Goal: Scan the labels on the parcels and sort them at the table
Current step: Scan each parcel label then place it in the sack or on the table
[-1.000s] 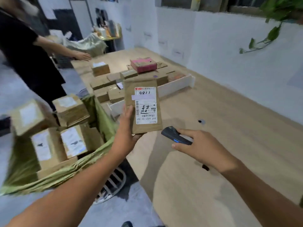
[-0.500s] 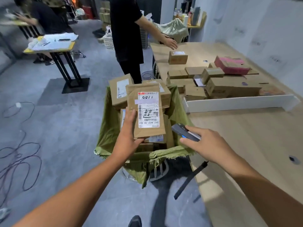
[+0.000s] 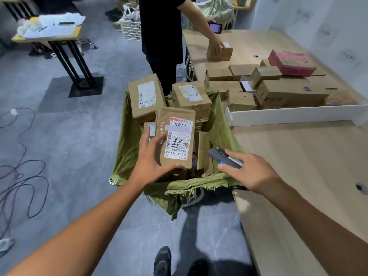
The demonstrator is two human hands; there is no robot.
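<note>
A flat brown parcel (image 3: 175, 136) with a white label hangs upright over the open green sack (image 3: 219, 124). My left hand (image 3: 149, 162) holds it, thumb along its bottom edge and fingers spread against its left side. Just right of the parcel, my right hand (image 3: 249, 170) grips a dark handheld scanner (image 3: 225, 158) with a blue button, its nose turned toward the label. Several more labelled brown parcels (image 3: 189, 96) stand in the sack behind.
The wooden table (image 3: 298, 156) is on the right, with a white divider (image 3: 294, 114) and several brown boxes and a red one (image 3: 288, 62) beyond it. A person in black (image 3: 161, 36) touches a small box at the far end. Cables (image 3: 22, 176) lie on the floor.
My view has swung left from the table to the sack. The parcel in my left hand has come down lower over the sack, and the scanner has stayed beside it.
</note>
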